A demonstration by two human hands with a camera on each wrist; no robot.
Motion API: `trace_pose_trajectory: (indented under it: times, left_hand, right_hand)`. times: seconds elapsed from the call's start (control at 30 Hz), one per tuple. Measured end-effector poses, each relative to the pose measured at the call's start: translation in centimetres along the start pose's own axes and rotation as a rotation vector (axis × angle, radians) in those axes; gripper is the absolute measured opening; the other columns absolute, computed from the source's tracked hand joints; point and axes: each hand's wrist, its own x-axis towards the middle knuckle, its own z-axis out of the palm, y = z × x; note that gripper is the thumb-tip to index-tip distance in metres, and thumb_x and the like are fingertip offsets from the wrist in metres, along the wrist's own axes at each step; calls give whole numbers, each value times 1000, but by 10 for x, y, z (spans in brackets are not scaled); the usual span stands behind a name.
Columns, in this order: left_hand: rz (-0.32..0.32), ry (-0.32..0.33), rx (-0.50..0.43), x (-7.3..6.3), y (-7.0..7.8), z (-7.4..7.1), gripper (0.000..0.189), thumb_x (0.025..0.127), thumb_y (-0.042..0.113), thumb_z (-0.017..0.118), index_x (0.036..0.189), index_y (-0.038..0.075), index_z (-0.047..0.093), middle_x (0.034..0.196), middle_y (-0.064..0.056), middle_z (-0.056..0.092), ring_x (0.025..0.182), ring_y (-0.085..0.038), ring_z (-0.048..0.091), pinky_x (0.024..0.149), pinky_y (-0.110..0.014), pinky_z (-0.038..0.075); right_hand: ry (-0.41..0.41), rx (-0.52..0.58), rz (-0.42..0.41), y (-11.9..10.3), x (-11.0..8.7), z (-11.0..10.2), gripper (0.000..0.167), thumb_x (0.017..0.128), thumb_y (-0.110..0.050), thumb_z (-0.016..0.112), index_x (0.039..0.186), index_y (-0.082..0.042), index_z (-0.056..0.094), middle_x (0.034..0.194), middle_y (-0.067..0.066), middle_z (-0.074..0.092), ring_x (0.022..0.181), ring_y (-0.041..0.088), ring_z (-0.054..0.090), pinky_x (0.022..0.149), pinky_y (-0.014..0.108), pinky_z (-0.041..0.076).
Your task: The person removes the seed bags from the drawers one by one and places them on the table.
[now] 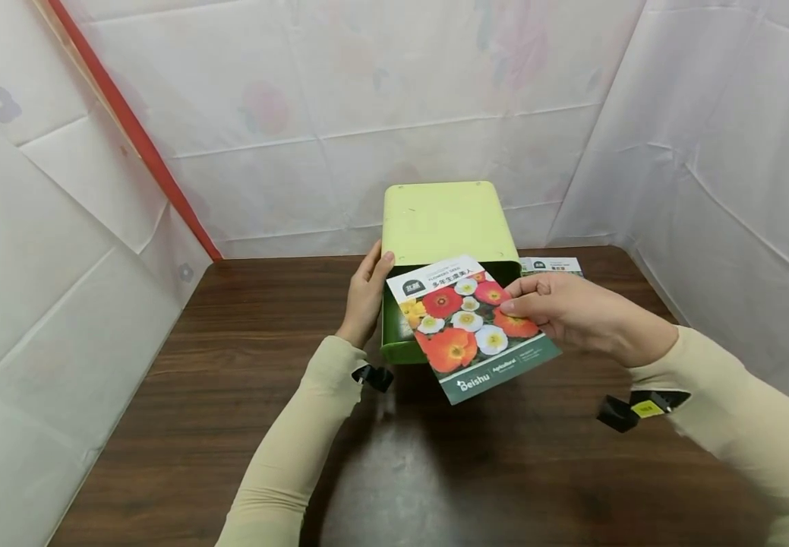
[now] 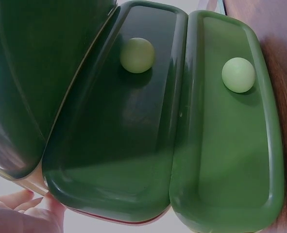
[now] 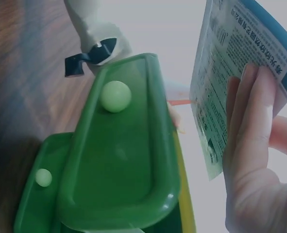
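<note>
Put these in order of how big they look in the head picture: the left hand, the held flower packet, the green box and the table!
1. Table
2. Green box and held flower packet: too alike to rank, as the packet hides part of the box
3. Left hand

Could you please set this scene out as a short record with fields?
Right hand: the hand pinches a seed packet by its edge
Packet face: red, orange, yellow and white flowers; "Beishu" on a dark green band
Left hand: the hand touches the left side of a box
Box: pale yellow-green top; two green panels, each with a round knob
Packet and box: packet before the box's front; contact unclear
Second packet: another packet beyond the right hand, partly hidden
Surface: dark wooden table
</note>
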Motion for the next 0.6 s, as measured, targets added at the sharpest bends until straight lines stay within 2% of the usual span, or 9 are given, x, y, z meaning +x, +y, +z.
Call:
trace_pose_trajectory:
  times: [0.1,0.27,0.4,0.6]
  left_hand:
    - [-6,-18,6,-5,10,1,59,102,40,49,155,25,29,161,1,29,142,-19,38,114,-42,38]
    - [-4,-37,35,-16,26,3,62,103,37,46,157,16,24,162,-3,24,145,-23,33,113,-44,38]
    - [5,-40,44,-17,27,3,64,103,37,47,157,14,22,163,-3,21,149,-21,25,118,-42,33]
    - [0,-31,49,-16,25,3,64,103,39,48,157,17,24,163,-1,22,150,-19,23,119,-40,31]
  right_hand:
    - [8,31,-49,-2,-4,-7,14,100,-18,57,107,-6,62,98,7,74,84,18,74,73,33,61]
    - [75,104,-128,-7,-8,-26,14,101,-17,56,102,-9,68,93,6,76,80,16,74,68,30,60]
    - [139,203,-185,-9,-10,-48,16,101,-15,56,100,-8,70,92,8,76,79,17,74,66,29,60]
    - [303,251,-250,-5,-9,-80,15,99,-18,58,94,-14,72,90,1,75,78,12,73,67,25,60]
